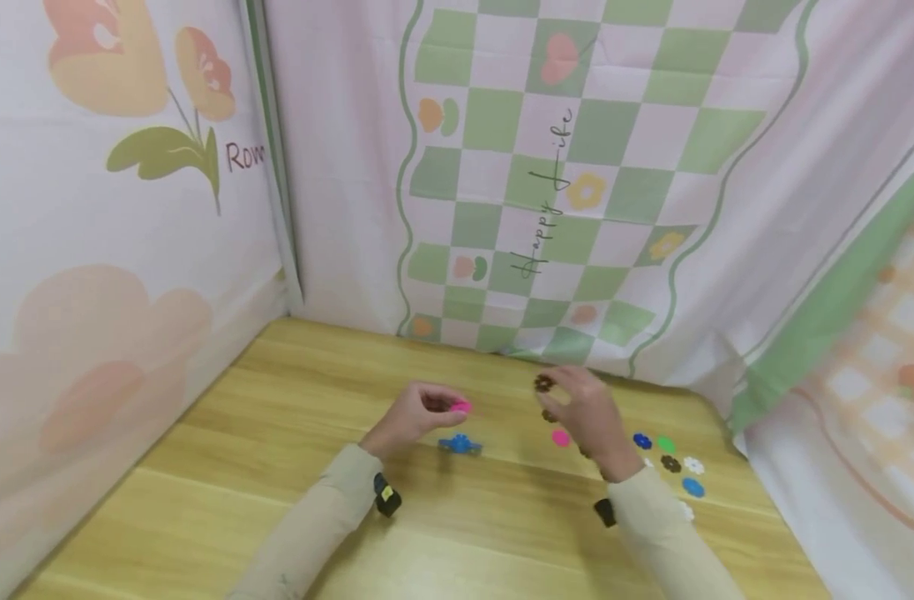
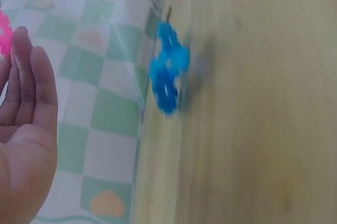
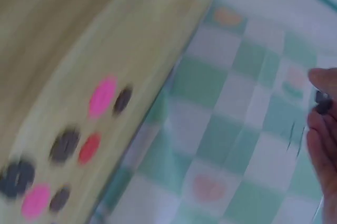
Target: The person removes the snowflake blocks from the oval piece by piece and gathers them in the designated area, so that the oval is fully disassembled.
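Note:
A pink snowflake-shaped plastic disc [image 1: 461, 407] is pinched between the thumb and fingers of my left hand [image 1: 412, 417], above the table. My right hand [image 1: 586, 412] pinches a dark brown disc [image 1: 543, 383] of the same notched kind, held up near the back of the table. Below and just right of the left hand stands a blue piece made of joined discs [image 1: 460, 444]; the left wrist view shows the same blue joined piece [image 2: 168, 68] on the wood. Near the right hand a loose pink disc [image 1: 561, 438] lies on the table.
To the right, several loose discs lie scattered, among them a dark blue disc [image 1: 642, 441], a green disc [image 1: 666, 445], a brown disc [image 1: 670, 464] and a light blue disc [image 1: 693, 487]. A checked curtain [image 1: 501, 179] hangs along the table's back edge.

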`<state>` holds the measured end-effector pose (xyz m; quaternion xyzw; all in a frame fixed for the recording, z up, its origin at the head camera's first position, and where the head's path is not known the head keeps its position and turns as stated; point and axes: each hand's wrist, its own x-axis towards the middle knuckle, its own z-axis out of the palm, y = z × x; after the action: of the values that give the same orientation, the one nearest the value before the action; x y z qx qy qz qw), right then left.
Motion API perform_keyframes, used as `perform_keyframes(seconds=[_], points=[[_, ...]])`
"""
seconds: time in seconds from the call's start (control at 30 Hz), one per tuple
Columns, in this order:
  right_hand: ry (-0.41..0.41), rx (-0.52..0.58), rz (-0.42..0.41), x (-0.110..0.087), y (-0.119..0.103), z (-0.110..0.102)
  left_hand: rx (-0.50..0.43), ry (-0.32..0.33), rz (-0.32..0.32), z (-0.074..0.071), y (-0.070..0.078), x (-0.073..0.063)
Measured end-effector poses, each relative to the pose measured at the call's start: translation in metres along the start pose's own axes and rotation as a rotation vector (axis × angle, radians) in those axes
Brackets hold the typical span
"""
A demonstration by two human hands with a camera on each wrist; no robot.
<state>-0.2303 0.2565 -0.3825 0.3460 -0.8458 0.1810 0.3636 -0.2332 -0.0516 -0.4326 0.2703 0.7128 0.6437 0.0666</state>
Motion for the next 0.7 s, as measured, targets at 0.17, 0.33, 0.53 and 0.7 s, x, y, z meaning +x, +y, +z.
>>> perform_keyframes(seconds=[0.17, 0.33, 0.53, 0.7], points=[[-0.331, 0.055, 0.337, -0.017, 0.068, -0.032, 0.035, 0.005, -0.008, -0.007, -0.005, -0.002], [-0.602, 0.094, 0.477, -0.033, 0.122, -0.047, 0.164, -0.067, 0.048, 0.001, 0.000, 0.002], [-0.751, 0.140, 0.546, -0.053, 0.147, -0.043, 0.348, -0.173, 0.101, 0.018, 0.008, 0.007], [-0.791, 0.047, 0.615, -0.068, 0.156, -0.037, 0.458, -0.227, 0.147, 0.034, 0.010, 0.016]])
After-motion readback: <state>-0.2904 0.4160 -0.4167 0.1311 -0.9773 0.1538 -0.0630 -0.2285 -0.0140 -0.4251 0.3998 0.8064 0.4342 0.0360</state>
